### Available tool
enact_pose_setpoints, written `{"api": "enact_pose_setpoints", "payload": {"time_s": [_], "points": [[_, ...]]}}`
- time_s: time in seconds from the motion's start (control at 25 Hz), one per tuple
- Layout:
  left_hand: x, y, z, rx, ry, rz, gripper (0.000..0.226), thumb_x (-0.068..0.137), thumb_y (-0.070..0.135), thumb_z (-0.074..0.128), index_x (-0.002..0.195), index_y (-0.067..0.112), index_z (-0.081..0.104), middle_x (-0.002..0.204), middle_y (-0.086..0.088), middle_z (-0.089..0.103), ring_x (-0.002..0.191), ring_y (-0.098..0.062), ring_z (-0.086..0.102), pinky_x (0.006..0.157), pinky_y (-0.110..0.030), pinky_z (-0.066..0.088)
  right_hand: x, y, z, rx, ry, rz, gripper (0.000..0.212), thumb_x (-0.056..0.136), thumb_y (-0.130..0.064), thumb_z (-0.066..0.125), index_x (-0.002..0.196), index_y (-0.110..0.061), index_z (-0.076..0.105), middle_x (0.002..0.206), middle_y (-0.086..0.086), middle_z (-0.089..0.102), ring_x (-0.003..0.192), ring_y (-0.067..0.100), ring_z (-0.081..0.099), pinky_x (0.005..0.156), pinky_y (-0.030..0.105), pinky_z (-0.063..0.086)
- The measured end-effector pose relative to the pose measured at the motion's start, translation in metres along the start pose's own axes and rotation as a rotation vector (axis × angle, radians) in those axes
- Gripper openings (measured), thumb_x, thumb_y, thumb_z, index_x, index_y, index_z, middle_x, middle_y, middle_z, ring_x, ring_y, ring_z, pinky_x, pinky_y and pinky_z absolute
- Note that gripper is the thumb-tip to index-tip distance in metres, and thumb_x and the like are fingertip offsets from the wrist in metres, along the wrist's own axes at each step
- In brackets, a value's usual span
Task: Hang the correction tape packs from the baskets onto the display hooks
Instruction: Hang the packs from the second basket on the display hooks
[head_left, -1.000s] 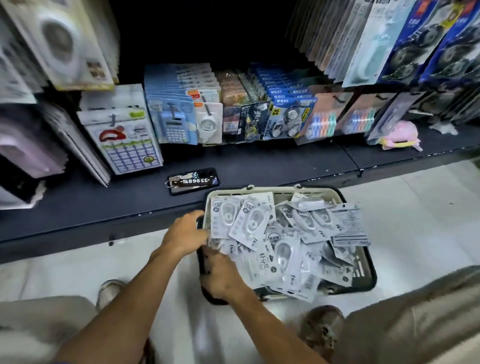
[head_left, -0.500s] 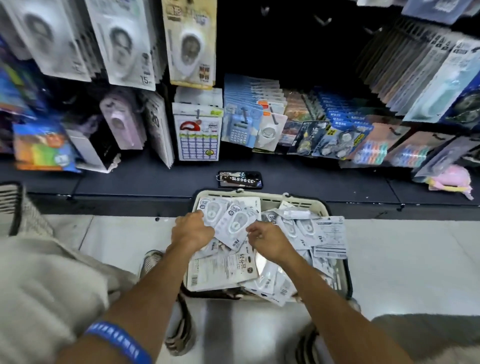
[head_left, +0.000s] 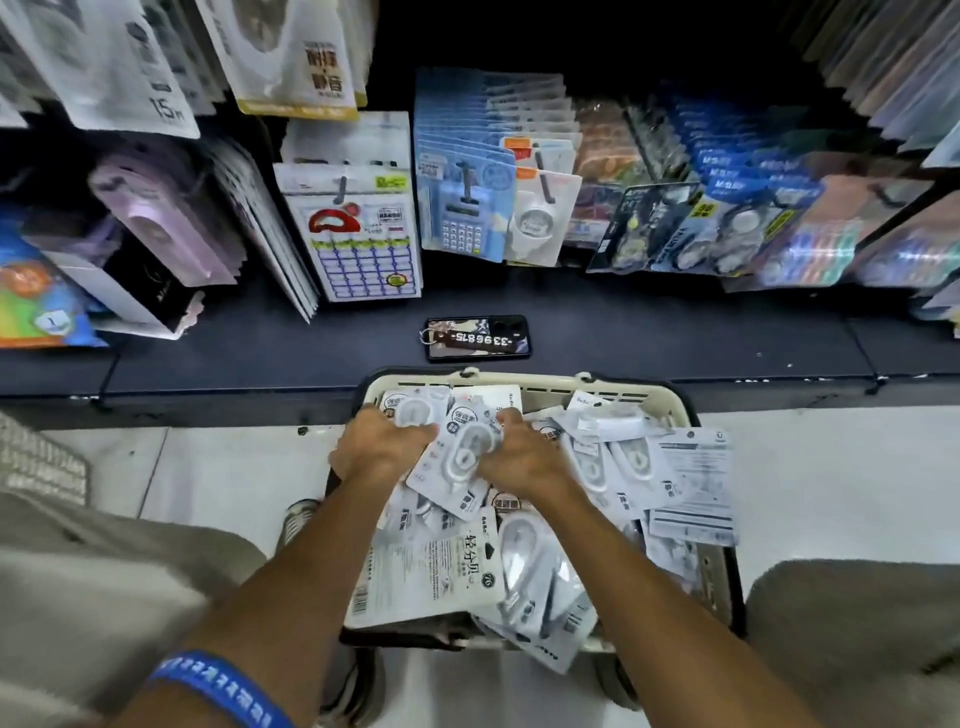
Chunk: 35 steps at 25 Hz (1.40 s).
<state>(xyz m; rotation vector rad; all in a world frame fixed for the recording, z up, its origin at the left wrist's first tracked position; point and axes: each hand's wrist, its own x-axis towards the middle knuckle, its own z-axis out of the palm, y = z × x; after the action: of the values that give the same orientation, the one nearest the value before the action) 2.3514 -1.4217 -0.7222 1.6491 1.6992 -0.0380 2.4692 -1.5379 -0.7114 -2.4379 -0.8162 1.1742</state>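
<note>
Now right hand (head_left: 522, 457) beside left hand (head_left: 382, 447), both gripping pack (head_left: 460, 457).

Both bare forearms reach forward and converge, the left hand (head_left: 382, 447) and right hand (head_left: 519, 454) close together, fingers curled downward, a blue band on the left wrist

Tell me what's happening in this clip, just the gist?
A person is crouched before a shop shelf, sorting through a cream basket heaped with correction tape packs. The left hand and right hand are both on packs near the basket's far end, gathering them. Whether any pack has been hung yet cannot be told from here. A phone lies on the shelf behind the basket.
</note>
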Motion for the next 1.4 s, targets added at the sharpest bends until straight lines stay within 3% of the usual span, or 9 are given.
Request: {"api": "enact_pose_setpoints", "payload": {"time_s": [0.16,0.28,0.44,0.6,0.72,0.84,1.12,1.32,1.4], "points": [[0.007,0.000,-0.005,-0.297,-0.154,-0.015,0.051,0.072,0.032,0.092,0.105,0.019,0.056,0.124,-0.008,0.068,0.107,-0.028,0.064,0.101,-0.043,0.052,0.001,0.000,-0.004,0.593,0.130,0.087,0.033,0.084,-0.016,0.070,0.115,-0.023,0.063,0.089,-0.010,0.067,0.090,0.014,0.064,0.084,0.032,0.054],[0.006,-0.003,-0.009,-0.473,-0.230,-0.001,0.043,0.078,0.015,0.088,0.116,0.011,0.067,0.123,-0.007,0.072,0.113,-0.030,0.066,0.105,-0.045,0.050,-0.005,-0.010,0.010,0.830,0.034,-0.006,0.070,0.077,-0.005,0.079,0.134,-0.035,0.051,0.117,-0.007,0.065,0.101,0.010,0.064,0.083,0.027,0.053],[-0.015,-0.004,-0.029,-0.751,-0.192,0.075,0.028,0.082,0.003,0.082,0.106,0.014,0.074,0.099,-0.004,0.081,0.090,-0.020,0.075,0.066,-0.023,0.056,-0.020,-0.018,0.013,0.862,0.071,-0.148,0.111,0.074,-0.002,0.085,0.153,-0.050,0.023,0.140,-0.015,0.050,0.125,0.018,0.056,0.106,0.045,0.048],[-0.038,0.039,-0.083,-0.867,-0.118,0.293,0.024,0.083,0.002,0.081,0.104,0.014,0.076,0.093,-0.003,0.082,0.082,-0.016,0.077,0.061,-0.023,0.057,-0.029,-0.055,-0.063,0.923,0.193,-0.446,0.050,0.081,-0.015,0.084,0.125,-0.027,0.064,0.105,-0.001,0.078,0.095,0.023,0.075,0.073,0.033,0.062],[-0.051,0.082,-0.151,-0.841,-0.021,0.516,0.025,0.082,0.006,0.083,0.099,0.022,0.074,0.089,0.004,0.081,0.068,-0.003,0.074,0.051,-0.017,0.053,-0.053,-0.107,-0.135,0.830,0.291,-0.693,0.027,0.086,-0.052,0.073,0.111,-0.046,0.064,0.104,-0.010,0.076,0.083,0.010,0.074,0.056,0.027,0.058],[-0.067,0.121,-0.220,-0.824,0.058,0.708,0.029,0.082,0.016,0.084,0.101,0.033,0.070,0.093,0.016,0.079,0.077,0.000,0.075,0.054,-0.012,0.054,-0.070,-0.161,-0.187,0.753,0.348,-0.829,0.020,0.093,-0.052,0.064,0.111,-0.044,0.058,0.101,-0.010,0.074,0.074,0.016,0.073,0.041,0.029,0.050],[-0.072,0.154,-0.246,-0.980,0.113,0.742,0.033,0.079,0.016,0.085,0.107,0.026,0.072,0.099,0.007,0.081,0.090,-0.015,0.078,0.082,-0.038,0.061,-0.073,-0.185,-0.202,0.726,0.506,-0.799,0.024,0.094,-0.052,0.063,0.113,-0.037,0.064,0.105,-0.016,0.072,0.095,0.003,0.068,0.079,0.031,0.053],[-0.068,0.168,-0.247,-1.024,0.078,0.736,0.025,0.079,0.016,0.085,0.099,0.030,0.077,0.101,0.006,0.081,0.096,-0.017,0.077,0.096,-0.048,0.056,-0.065,-0.186,-0.203,0.778,0.593,-0.703,0.017,0.093,-0.051,0.065,0.099,-0.035,0.064,0.094,-0.011,0.071,0.085,0.011,0.068,0.072,0.033,0.054],[-0.068,0.170,-0.246,-1.042,0.053,0.752,0.025,0.078,0.015,0.084,0.089,0.037,0.079,0.098,0.006,0.081,0.091,-0.014,0.078,0.091,-0.043,0.057,-0.060,-0.190,-0.207,0.699,0.581,-0.623,0.027,0.092,-0.043,0.069,0.113,-0.034,0.057,0.104,-0.011,0.067,0.089,0.017,0.069,0.075,0.043,0.058]]}}
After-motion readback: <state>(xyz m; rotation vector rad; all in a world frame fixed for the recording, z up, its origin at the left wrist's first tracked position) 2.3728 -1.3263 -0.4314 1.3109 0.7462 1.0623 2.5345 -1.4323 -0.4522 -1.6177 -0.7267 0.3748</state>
